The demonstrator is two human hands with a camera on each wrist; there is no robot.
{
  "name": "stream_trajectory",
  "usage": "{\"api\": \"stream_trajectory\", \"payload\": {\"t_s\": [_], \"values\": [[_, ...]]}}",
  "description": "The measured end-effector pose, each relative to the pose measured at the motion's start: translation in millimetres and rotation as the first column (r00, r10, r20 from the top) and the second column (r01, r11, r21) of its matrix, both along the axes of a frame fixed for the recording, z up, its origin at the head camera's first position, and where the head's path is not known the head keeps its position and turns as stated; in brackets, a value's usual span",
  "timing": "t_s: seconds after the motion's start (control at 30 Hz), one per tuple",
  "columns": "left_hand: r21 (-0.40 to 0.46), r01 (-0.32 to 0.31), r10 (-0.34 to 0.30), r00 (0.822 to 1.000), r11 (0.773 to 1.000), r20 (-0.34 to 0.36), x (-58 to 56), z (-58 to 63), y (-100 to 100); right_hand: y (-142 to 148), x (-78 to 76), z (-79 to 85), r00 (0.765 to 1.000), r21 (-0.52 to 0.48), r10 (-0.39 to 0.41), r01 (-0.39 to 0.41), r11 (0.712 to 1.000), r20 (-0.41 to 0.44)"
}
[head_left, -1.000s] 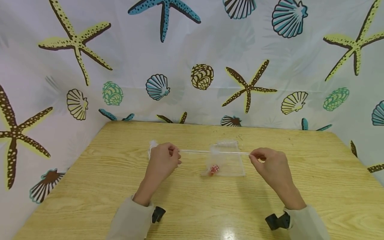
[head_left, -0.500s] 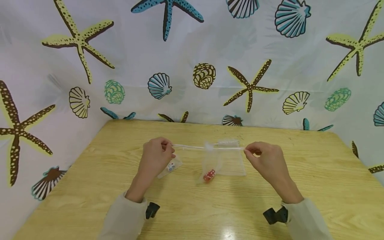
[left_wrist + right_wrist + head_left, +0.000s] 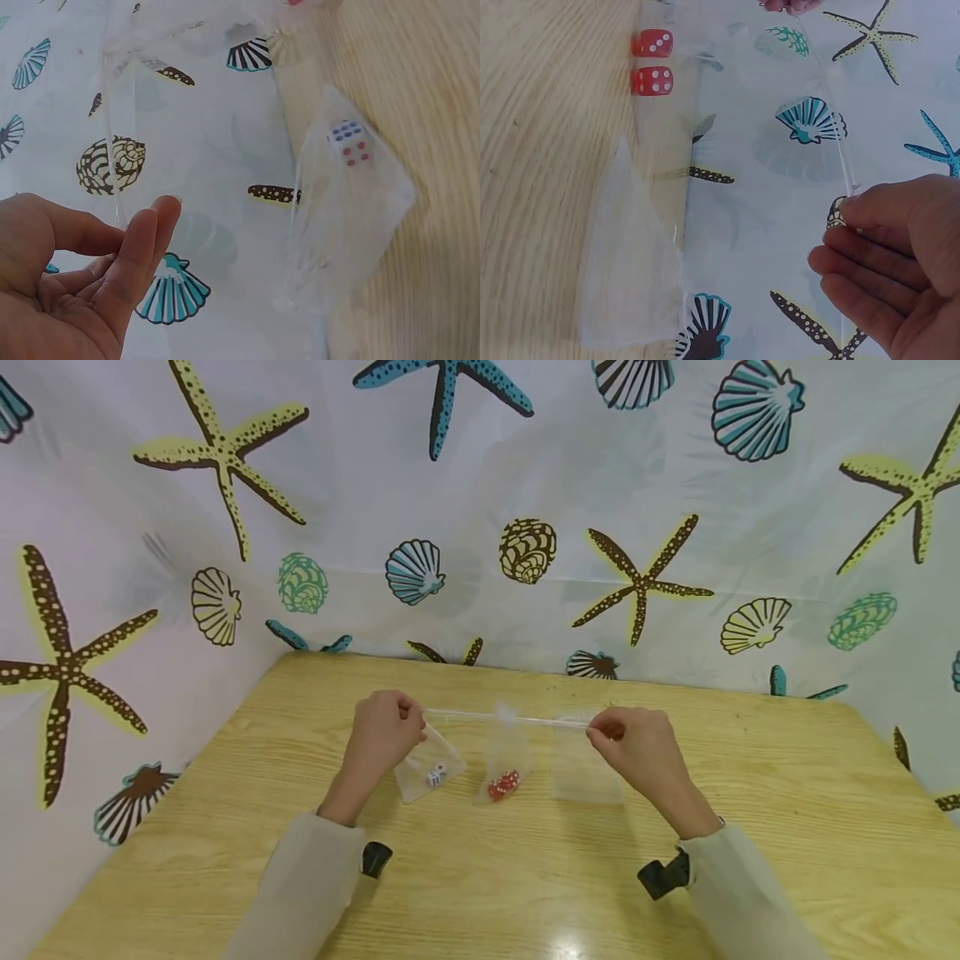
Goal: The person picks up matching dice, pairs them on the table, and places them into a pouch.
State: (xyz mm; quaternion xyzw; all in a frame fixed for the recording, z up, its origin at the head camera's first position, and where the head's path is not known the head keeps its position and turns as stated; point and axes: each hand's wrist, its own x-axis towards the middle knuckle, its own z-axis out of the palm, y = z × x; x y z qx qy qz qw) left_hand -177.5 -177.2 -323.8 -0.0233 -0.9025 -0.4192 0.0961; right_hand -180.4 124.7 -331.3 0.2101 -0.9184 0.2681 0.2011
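Note:
A sheer drawstring bag (image 3: 513, 747) with red dice (image 3: 503, 785) in its bottom hangs between my hands in the head view, its mouth gathered. The left hand (image 3: 386, 727) pinches one end of its pale drawstring (image 3: 465, 716). My right hand (image 3: 637, 750) pinches the other end between thumb and index finger, and the cord runs taut between them. Whether the bag's bottom touches the table cannot be told. Close to the left hand lies a second sheer bag (image 3: 352, 225) holding a white die (image 3: 349, 142). A third, flat sheer bag (image 3: 626, 277) lies near the right hand.
The wooden table (image 3: 480, 885) extends in front of me. A white cloth (image 3: 465, 485) printed with starfish and shells hangs behind it and at the sides. Each wrist wears a black camera, such as the right camera (image 3: 663, 875).
Both hands have moved left, carrying the bag of red dice from over the flat bag to a spot left of it. The bag with the white die has come into fuller view.

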Motion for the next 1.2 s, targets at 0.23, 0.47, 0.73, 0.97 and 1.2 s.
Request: {"api": "stream_trajectory", "payload": {"t_s": [0.23, 0.47, 0.73, 0.97, 1.2], "values": [[-0.06, -0.037, 0.037, 0.999, 0.998, -0.008, -24.8, -11.3, -0.7, -6.1, -19.2, -6.1, 0.997, 0.003, -0.02, 0.02, 1.0, 0.071], [-0.086, -0.06, 0.059, 0.998, 0.995, -0.007, -50.4, -19.7, 6.5, -9.9, -37.7, -12.8, 0.988, 0.025, -0.093, 0.091, 0.996, 0.125], [-0.142, -0.079, 0.079, 0.997, 0.987, -0.008, -73.3, -29.4, 17.7, -10.7, -58.7, -20.4, 0.973, 0.028, -0.169, 0.167, 0.986, 0.156], [-0.16, -0.091, 0.095, 0.995, 0.983, 0.02, -75.2, -35.1, 21.4, -15.0, -64.6, -29.8, 0.973, 0.052, -0.139, 0.131, 0.99, 0.184], [-0.111, -0.046, 0.053, 0.996, 0.993, 0.065, -67.0, -34.6, 27.1, -26.0, -58.2, -36.6, 0.969, 0.06, -0.071, 0.058, 0.997, 0.237]]}}
